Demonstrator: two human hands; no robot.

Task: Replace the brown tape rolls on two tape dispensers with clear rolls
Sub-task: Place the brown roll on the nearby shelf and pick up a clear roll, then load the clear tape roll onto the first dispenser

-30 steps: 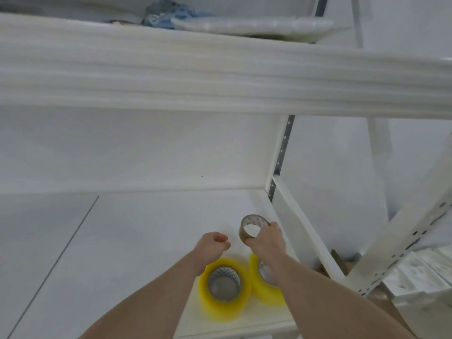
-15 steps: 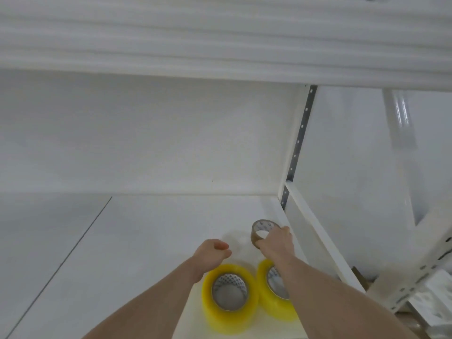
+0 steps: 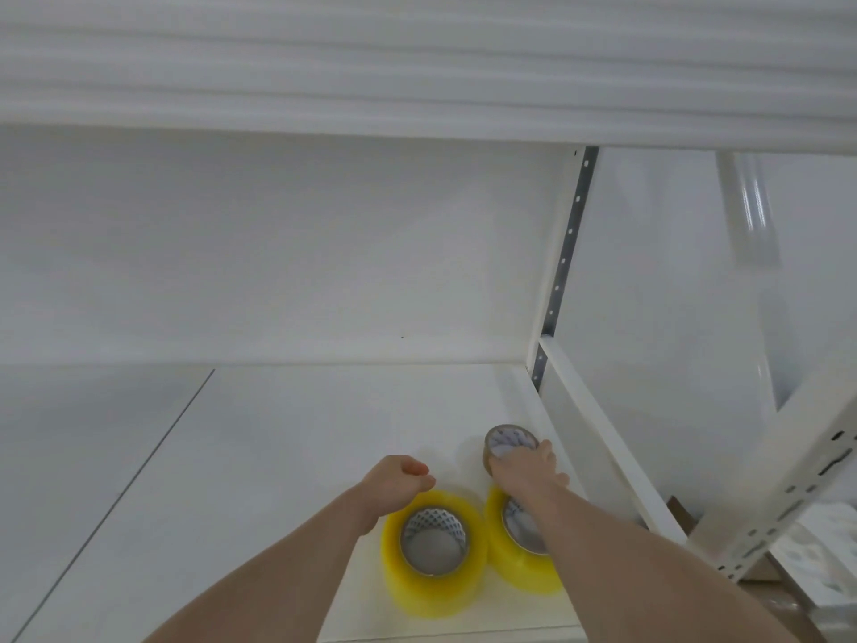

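Observation:
My right hand [image 3: 526,468] grips a thin brown tape roll [image 3: 503,436] and holds it flat on the white shelf [image 3: 287,438], near the shelf's right edge. Two thick yellowish clear tape rolls lie flat close to me: one roll [image 3: 433,554] sits just under my left wrist, the other roll [image 3: 519,549] is partly hidden by my right forearm. My left hand [image 3: 396,480] hovers beside the brown roll in a loose fist and holds nothing. No tape dispenser is in view.
A white shelf board [image 3: 417,62] hangs low overhead. A perforated upright post [image 3: 563,271] and a side rail [image 3: 603,433] bound the shelf on the right. Cardboard [image 3: 681,517] lies beyond the rail, lower right.
My right hand has lowered the brown roll from upright in the air to flat on the shelf, a little farther back. The view has tilted downward. My left hand stays a fist.

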